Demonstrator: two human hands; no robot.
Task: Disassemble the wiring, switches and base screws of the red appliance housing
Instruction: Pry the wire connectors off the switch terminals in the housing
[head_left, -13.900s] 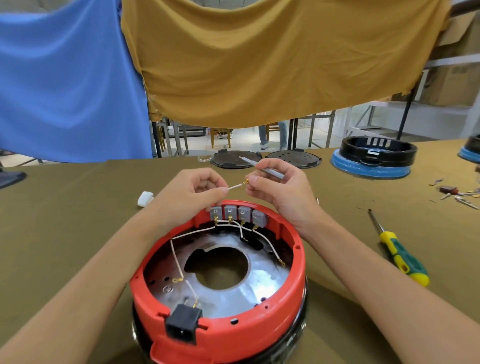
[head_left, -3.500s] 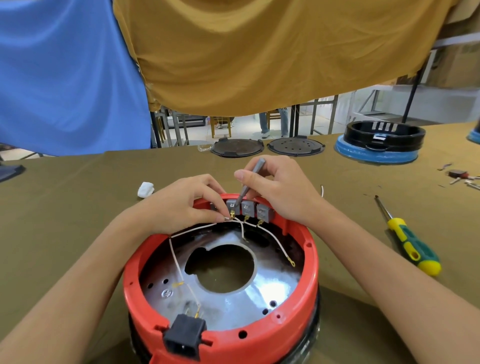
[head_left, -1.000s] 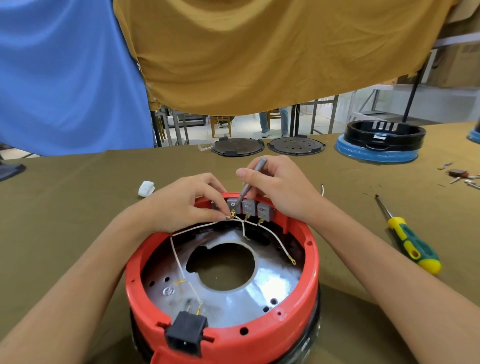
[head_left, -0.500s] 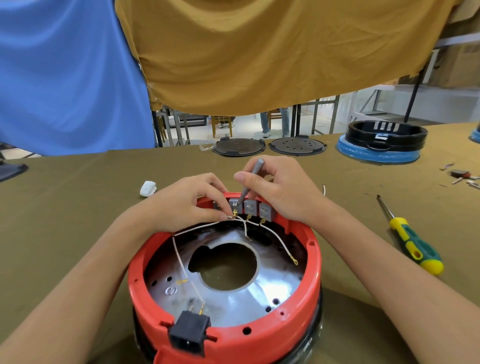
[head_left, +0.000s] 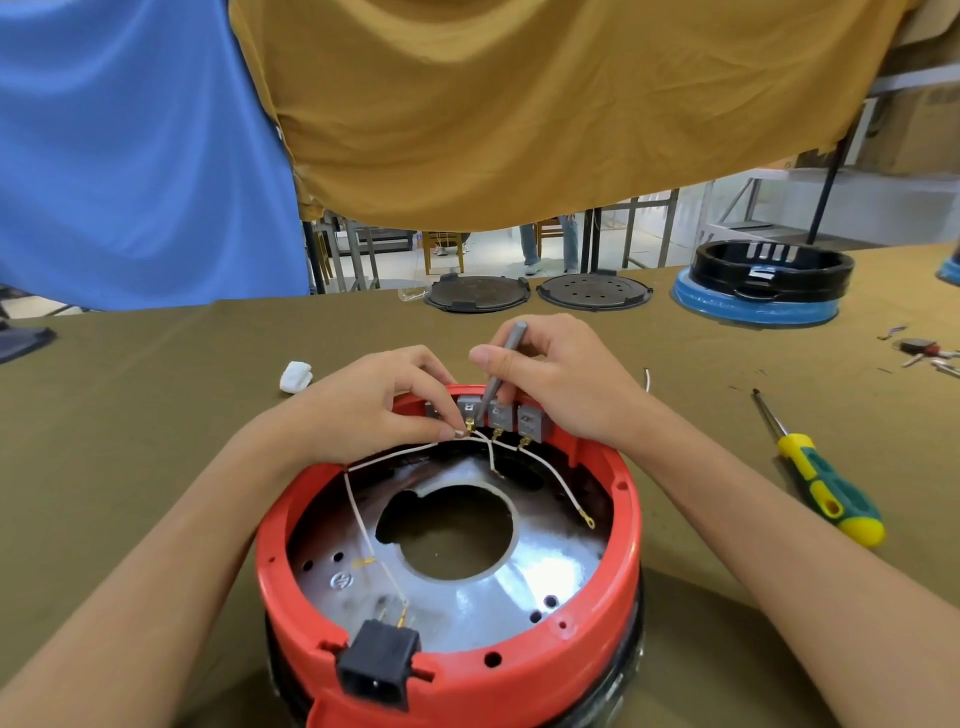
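The red appliance housing (head_left: 597, 639) stands upside down in front of me, its metal base plate (head_left: 519, 582) exposed. A row of grey switches (head_left: 530, 421) sits inside the far rim, with white wires (head_left: 363, 514) running from them to a black power socket (head_left: 379, 670) at the near rim. My left hand (head_left: 374, 410) pinches a wire's brass terminal at a switch. My right hand (head_left: 556, 379) grips a thin grey metal tool (head_left: 501, 371), its tip down between the switches.
A yellow-green screwdriver (head_left: 826, 499) lies to the right on the olive table cloth. A small white part (head_left: 296, 375) lies to the left. Two dark round lids (head_left: 478, 293), a black-and-blue housing (head_left: 763, 288) and loose small parts (head_left: 919, 351) sit farther back.
Little has changed over the last second: both hands stay at the switch row, the tool tip working at the same terminal. Earlier, both hands held a freed wire end above the rim.
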